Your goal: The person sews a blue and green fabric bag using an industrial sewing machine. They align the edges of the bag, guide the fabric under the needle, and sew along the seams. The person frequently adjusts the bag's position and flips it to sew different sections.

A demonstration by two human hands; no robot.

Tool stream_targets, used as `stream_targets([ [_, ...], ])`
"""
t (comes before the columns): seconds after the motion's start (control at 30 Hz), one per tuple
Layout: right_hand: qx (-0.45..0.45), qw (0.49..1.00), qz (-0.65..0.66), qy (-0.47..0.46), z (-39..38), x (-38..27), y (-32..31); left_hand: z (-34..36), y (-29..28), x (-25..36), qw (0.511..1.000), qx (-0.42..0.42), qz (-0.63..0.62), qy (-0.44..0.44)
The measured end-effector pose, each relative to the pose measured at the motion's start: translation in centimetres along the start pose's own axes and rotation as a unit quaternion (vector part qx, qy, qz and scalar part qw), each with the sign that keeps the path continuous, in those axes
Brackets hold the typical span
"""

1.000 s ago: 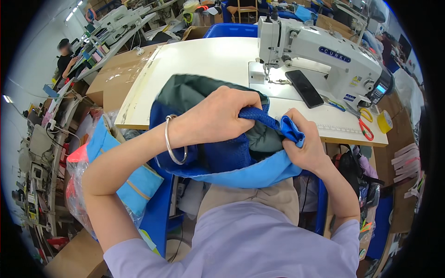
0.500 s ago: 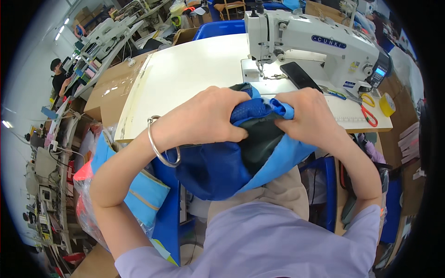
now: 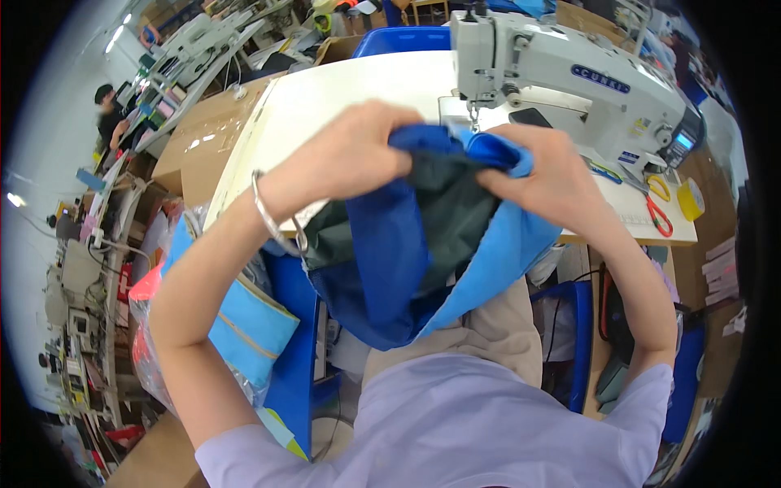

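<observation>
Hands set wider apart than half a second ago, a person spreads a blue-and-dark-green fabric piece [image 3: 464, 220] in front of the near edge of a white tabletop [image 3: 350, 85], above the lap. More of its dark green side now shows, on both sides of a dark blue band [image 3: 390, 244] that was a broad, bunched fold in the previous frame. The left hand [image 3: 354, 150], blurred, has moved farther forward, and a black phone [image 3: 530, 118], plainly seen earlier, is now mostly hidden behind the right hand [image 3: 545, 175].

Each grip is closed on the piece: the left on the dark blue upper edge, the right pinching a brighter blue fold. The gathered edge stretches between them, with the bulk hanging below the grips toward the beige trousers [image 3: 496, 325].

That edge runs roughly left to right, while the dark blue band drops lengthwise toward the wearer. A light blue panel [image 3: 508, 252] slants from below the right hand down to the left, and the lowest folds point at the lap. Past the folds stands a white sewing machine [image 3: 569, 73].
</observation>
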State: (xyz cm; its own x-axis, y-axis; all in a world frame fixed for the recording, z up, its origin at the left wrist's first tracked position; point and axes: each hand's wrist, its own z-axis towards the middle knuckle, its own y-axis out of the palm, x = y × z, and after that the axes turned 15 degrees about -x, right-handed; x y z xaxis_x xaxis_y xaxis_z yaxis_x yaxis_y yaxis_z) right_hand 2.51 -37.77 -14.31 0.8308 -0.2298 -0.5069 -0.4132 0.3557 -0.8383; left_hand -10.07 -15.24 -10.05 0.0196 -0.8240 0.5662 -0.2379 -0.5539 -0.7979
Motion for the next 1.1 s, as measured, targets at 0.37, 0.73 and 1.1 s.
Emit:
stream_targets([
  [0.37,0.137,0.986,0.088,-0.023,1.3,-1.6,0.2,0.5,-6.3,4.4,0.738,0.532,0.394,0.131],
  [0.73,0.1,0.955,0.28,0.007,3.3,-0.4,-1.1,0.9,1.6,-1.6,0.896,0.355,0.228,0.137],
  [1.1,-0.02,0.843,0.533,-0.073,5.0,-3.8,-1.1,-2.5,6.7,0.1,0.884,0.029,-0.466,0.009],
])
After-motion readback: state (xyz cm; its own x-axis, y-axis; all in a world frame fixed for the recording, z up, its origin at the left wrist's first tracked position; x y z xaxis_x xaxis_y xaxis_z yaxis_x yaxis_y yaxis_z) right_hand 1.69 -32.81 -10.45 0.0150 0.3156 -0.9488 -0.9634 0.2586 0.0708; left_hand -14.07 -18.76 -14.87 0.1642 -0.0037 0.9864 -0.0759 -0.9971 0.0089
